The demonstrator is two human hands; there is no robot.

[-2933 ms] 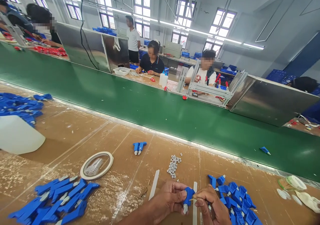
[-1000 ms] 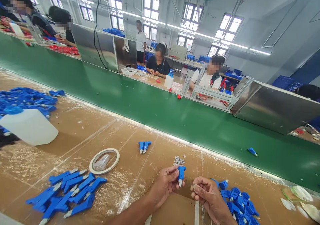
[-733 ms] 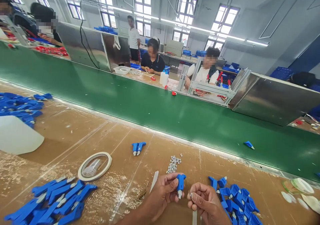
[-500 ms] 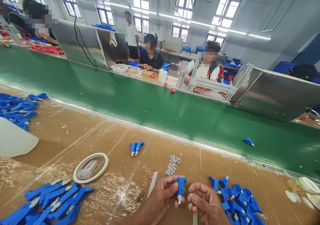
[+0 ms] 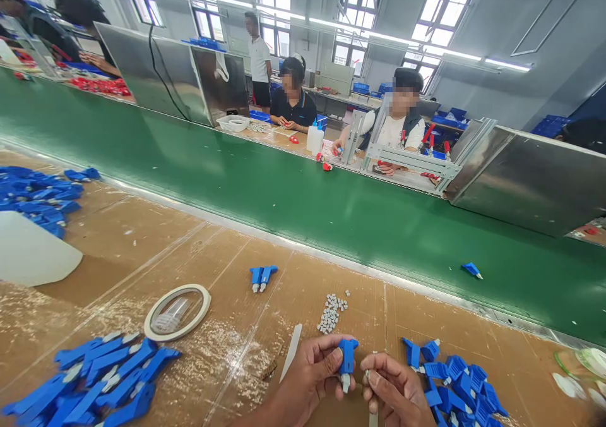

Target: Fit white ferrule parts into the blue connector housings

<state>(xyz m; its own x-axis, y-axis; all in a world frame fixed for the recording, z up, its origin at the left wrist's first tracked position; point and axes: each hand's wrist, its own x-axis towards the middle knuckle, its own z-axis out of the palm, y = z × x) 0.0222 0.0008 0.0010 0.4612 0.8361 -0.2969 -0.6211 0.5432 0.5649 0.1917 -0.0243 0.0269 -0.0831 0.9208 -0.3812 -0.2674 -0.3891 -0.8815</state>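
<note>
My left hand [image 5: 315, 370] is closed on a blue plastic part [image 5: 348, 356], held upright between thumb and fingers, with its whitish tip pointing down. Close by on the right, my right hand [image 5: 392, 386] pinches a small grey piece [image 5: 367, 374], mostly covered by the fingertips. The two hands are slightly apart. Beyond them lies a loose heap of small grey pieces [image 5: 330, 314]. Several more blue parts [image 5: 457, 376] are piled beside my right hand, and another pile of blue parts with whitish tips [image 5: 101, 376] lies at the lower left.
Two blue parts [image 5: 262, 278] lie near a tape roll [image 5: 206, 310] on the brown tabletop [image 5: 199, 263]. A green conveyor belt [image 5: 265, 193] crosses ahead, carrying one blue part [image 5: 472, 270]. A jar [image 5: 584, 364] stands far right. Co-workers sit across the belt.
The view has shifted slightly, so the table things appear a little further right. Both hands keep their grips. Across the belt, a co-worker's hand has moved left, towards the white bottles.
</note>
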